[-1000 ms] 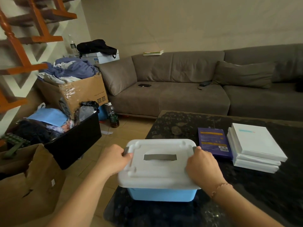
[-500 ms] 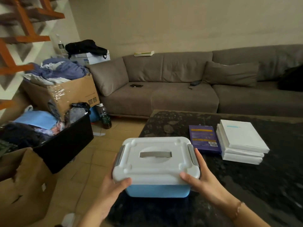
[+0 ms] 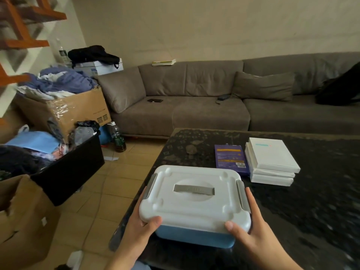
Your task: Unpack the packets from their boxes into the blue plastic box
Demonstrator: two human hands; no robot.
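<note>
Blue plastic box [image 3: 194, 235] with white lid [image 3: 194, 193] shut, near edge of dark table [image 3: 311, 211], left hand [image 3: 140, 227] and right hand [image 3: 251, 230] gripping its near corners, thumbs on lid, white boxes [image 3: 272, 162] stacked far right

I am seeing both forearms reaching in from the near edge. Left hand [image 3: 139, 228] is gripping one near corner of the lidded box [image 3: 194, 201], thumb lying on top. Right hand [image 3: 248, 232] is gripping the other near corner, fingers extending along the side.
</note>
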